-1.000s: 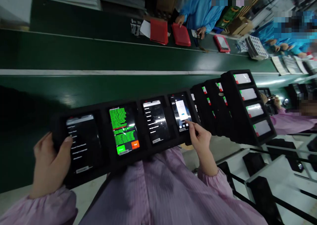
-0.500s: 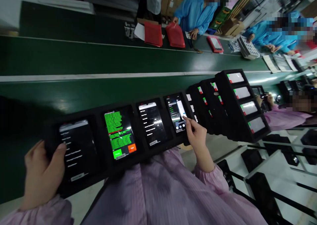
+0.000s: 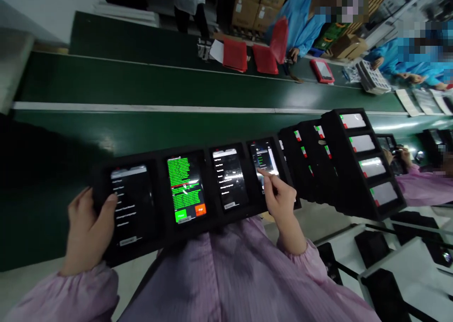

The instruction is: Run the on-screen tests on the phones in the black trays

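A long black tray (image 3: pixel 161 194) lies across in front of me, with phones set in its pockets. My left hand (image 3: pixel 87 232) clasps the tray's left end, thumb on top beside the leftmost phone (image 3: pixel 132 204). That phone shows a menu list. To its right, a phone (image 3: pixel 184 182) displays green text with green and orange buttons, and another phone (image 3: pixel 230 182) shows a white-text menu. At the rightmost phone (image 3: pixel 266 154), my right hand (image 3: pixel 282 201) stretches its index finger to the lit screen and covers part of it. It holds nothing; its other fingers are curled.
Right of the tray, stacked black trays (image 3: pixel 368 171) hold pale phones with green and red marks. A green bench (image 3: pixel 198 126) runs beyond. Across it lie red pouches (image 3: pixel 234 55) and a red-cased device (image 3: pixel 322 71), near co-workers in blue sleeves (image 3: pixel 306 34).
The view has shifted, so tray and hands sit further right. My right index finger has moved leftward and up on the rightmost phone's screen, whose display has changed. A co-worker has lifted a red pouch.
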{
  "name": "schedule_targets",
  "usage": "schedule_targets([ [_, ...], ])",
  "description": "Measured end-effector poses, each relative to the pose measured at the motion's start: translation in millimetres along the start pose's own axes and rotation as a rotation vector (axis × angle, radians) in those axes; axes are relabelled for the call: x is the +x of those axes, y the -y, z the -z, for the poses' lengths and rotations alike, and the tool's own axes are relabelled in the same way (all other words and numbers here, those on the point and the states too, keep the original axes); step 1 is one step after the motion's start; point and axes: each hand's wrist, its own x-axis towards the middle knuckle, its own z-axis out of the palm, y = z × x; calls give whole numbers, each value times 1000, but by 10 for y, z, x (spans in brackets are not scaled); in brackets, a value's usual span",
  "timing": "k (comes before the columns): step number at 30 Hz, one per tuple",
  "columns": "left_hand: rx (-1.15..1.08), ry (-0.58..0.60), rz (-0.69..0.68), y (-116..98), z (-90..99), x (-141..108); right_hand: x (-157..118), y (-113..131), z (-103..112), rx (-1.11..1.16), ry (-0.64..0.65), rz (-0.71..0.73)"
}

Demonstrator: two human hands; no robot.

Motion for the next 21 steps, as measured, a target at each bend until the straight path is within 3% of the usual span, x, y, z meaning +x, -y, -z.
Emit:
schedule_targets([
  [4,-53,4,91,-236,54,-30,-52,380,-276,132,241,213],
  [7,-83,-4,70,-264,60,-45,-145,616,-516,209,411,469],
  [10,-104,-9,44,-235,55,-61,-237,748,-672,191,504,615],
  [14,-131,-23,-7,-184,34,-68,-249,793,-705,97,541,655],
  [21,-129,-27,-8,-157,12,-58,-185,784,-604,129,587,623],
])
